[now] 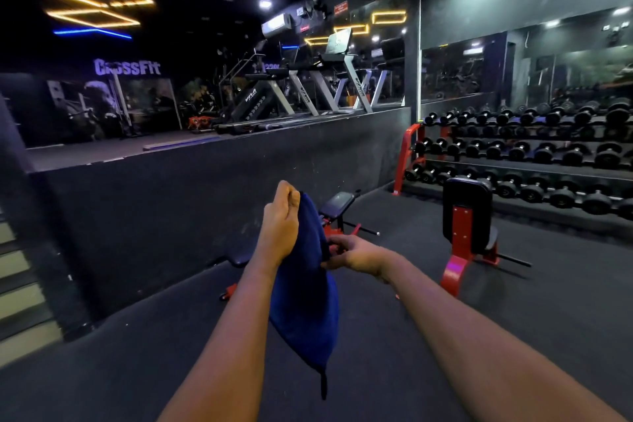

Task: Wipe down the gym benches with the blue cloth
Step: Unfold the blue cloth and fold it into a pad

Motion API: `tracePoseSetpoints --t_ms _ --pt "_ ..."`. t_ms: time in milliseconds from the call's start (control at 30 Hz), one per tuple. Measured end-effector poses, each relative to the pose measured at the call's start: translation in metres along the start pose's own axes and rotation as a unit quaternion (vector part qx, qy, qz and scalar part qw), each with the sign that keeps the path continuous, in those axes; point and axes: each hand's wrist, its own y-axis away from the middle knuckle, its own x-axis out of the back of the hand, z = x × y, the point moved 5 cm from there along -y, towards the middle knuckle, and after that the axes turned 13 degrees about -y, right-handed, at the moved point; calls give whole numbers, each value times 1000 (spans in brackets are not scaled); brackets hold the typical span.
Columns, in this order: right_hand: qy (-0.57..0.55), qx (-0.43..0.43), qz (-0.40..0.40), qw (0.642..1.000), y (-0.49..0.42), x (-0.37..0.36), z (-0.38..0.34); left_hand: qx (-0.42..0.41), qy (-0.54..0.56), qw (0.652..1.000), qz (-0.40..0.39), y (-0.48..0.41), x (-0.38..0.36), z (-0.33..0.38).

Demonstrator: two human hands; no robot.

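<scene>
The blue cloth [306, 301] hangs in front of me, held up in the air. My left hand [279, 219] pinches its top edge, raised above the right. My right hand [352, 255] grips the cloth's side edge lower down. Behind the cloth stands a low black bench on a red frame [337, 204], partly hidden by the cloth and my hands. A second bench with an upright black back pad and red frame [467, 219] stands to the right, a step away from my hands.
A red rack of black dumbbells [534, 151] lines the right wall under mirrors. A raised dark platform [205, 181] with treadmills [308, 92] runs across the back. Steps [20, 284] rise at the left. Dark rubber floor [513, 336] lies around the benches.
</scene>
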Motion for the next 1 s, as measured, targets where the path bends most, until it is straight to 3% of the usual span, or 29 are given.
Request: tracePoseSetpoints --t_ms 100,333,400,500,600,700,767,1000 --pt "102 -69 -29 992 3 2 9 9 -7 997 75 -1 15 -6" --pt "94 -189 -16 977 13 6 16 -2 -6 988 152 5 35 -13" --pt "79 -149 58 984 6 14 3 7 6 985 174 8 38 -20" --pt "-24 -16 150 988 3 22 -28 17 40 986 161 7 37 -28" --pt "-87 66 105 988 6 14 -48 -8 69 992 104 1 31 -27" --pt "-40 139 62 988 5 7 -58 -2 57 997 47 -4 20 -30" --pt "-11 174 75 982 3 7 -61 5 53 998 17 -4 12 -31" --pt "-4 155 78 985 0 5 -65 14 30 997 -63 3 -7 -18"
